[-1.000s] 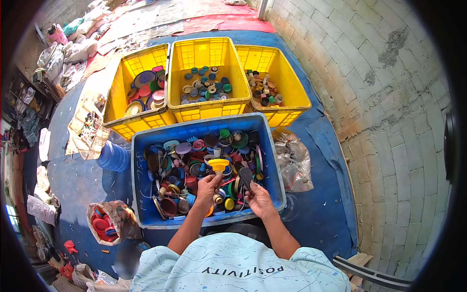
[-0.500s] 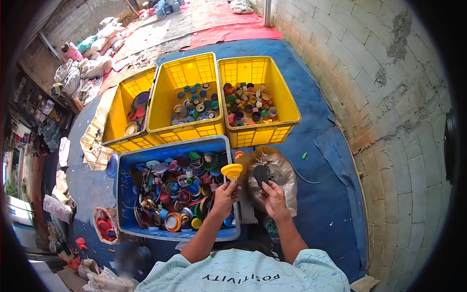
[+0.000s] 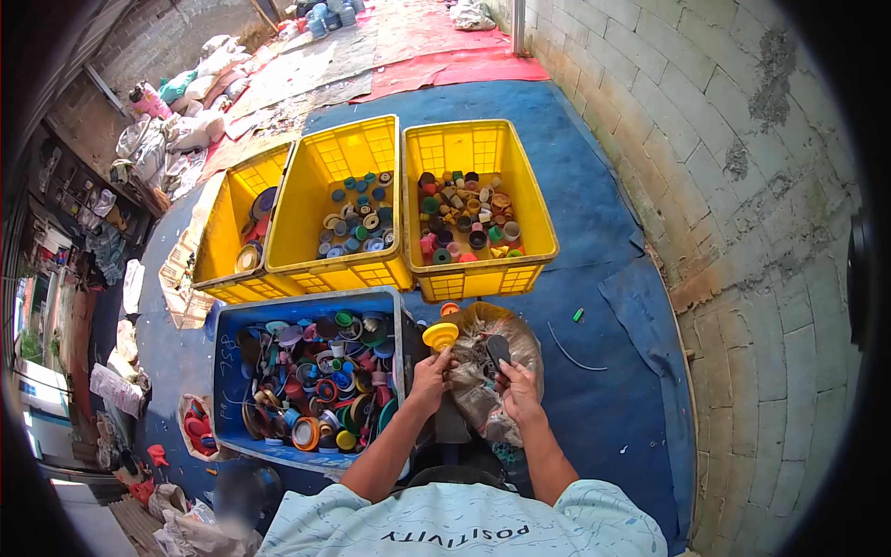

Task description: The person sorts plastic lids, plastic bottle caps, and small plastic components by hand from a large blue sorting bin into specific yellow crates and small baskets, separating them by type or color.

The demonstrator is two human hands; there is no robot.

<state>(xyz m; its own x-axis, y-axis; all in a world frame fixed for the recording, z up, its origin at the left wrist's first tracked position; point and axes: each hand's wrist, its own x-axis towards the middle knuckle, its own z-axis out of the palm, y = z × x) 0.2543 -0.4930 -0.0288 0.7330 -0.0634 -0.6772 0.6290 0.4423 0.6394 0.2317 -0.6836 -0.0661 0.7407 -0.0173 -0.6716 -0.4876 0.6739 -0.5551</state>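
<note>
My left hand (image 3: pixel 430 379) is closed on a yellow plastic cap (image 3: pixel 440 335) with a wide round rim, held up beside the right edge of the blue tub (image 3: pixel 406 357). In my right hand (image 3: pixel 520 388) is a dark, flat, rounded piece (image 3: pixel 498 349), pinched between thumb and fingers; its exact kind does not show. Beneath both hands stands a stuffed translucent sack (image 3: pixel 471 325). Many mixed plastic caps and lids (image 3: pixel 320 381) fill the tub to my left.
Beyond the tub stand three yellow crates: the left one (image 3: pixel 212 246), the middle one (image 3: pixel 325 139) and the right one (image 3: pixel 483 271), all holding caps or lids. A small sack of red pieces (image 3: pixel 198 427) lies at left. A block wall (image 3: pixel 742 278) runs along the right.
The view has shifted, so the tub and crates sit a little further left and lower. Both hands still hold the same pieces, and the yellow cap is tilted differently.
</note>
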